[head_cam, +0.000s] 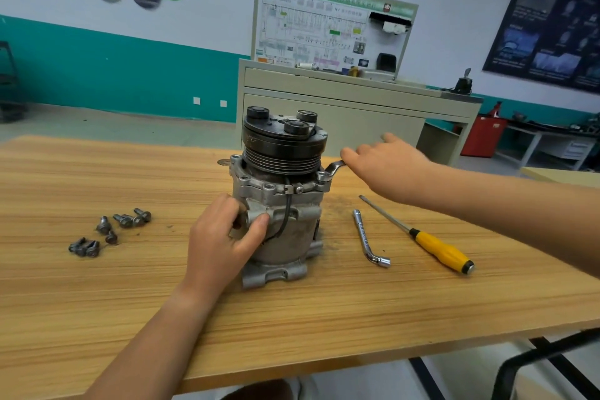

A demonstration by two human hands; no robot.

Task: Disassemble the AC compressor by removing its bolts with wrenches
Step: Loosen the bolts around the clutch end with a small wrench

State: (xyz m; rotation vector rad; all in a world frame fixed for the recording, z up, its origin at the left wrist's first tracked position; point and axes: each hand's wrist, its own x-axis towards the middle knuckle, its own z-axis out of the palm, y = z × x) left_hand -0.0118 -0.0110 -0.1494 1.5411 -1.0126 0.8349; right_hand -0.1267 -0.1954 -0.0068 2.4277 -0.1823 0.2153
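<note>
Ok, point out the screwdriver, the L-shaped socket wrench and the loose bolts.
screwdriver point(439, 251): head view, yellow handle.
L-shaped socket wrench point(363, 235): head view, mid-shaft.
loose bolts point(123, 220): head view, one bolt's shank.

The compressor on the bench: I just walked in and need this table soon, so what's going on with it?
A person is taking it apart. The left hand grips the upright compressor on the wooden table, while the right hand lies on a wrench whose ring end sits on its upper flange. Several loose bolts lie to its left; an L-shaped socket wrench and a yellow-handled screwdriver lie untouched on its right.
</note>
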